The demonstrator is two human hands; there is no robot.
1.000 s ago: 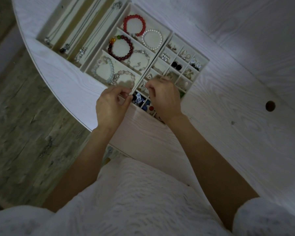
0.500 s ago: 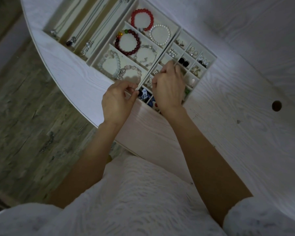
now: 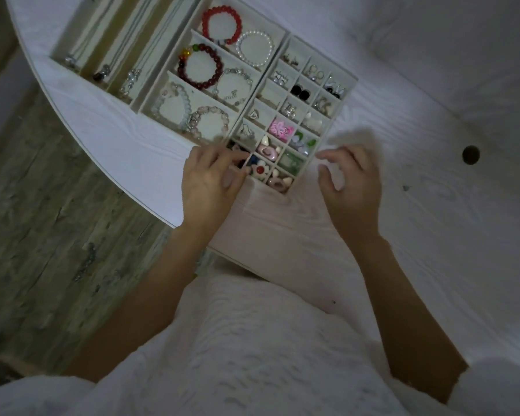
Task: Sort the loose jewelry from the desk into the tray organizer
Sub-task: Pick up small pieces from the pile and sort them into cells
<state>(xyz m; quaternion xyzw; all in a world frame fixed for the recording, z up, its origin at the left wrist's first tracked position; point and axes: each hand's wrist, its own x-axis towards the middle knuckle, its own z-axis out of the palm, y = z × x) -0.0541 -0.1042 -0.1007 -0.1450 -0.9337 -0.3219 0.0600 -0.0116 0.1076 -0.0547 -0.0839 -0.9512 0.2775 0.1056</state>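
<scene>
The tray organizer [image 3: 285,40] lies on the white surface [image 3: 433,235], its compartments holding bracelets, necklaces and earrings. The left hand [image 3: 210,178] rests at the tray's near left corner, fingers curled over a dark piece; whether it grips cannot be told. The right hand [image 3: 351,181] hovers just right of the tray, fingers loosely curled, empty.

The tray organizer [image 3: 285,36] sits on the white desk [image 3: 433,220], with bracelets in its middle section and earrings in the small grid. Left hand [image 3: 209,183] rests at the tray's near corner, its fingers over the dark compartments there. Right hand [image 3: 353,181] hovers just off the tray's near right edge, fingers loosely curled, holding nothing I can see.
</scene>
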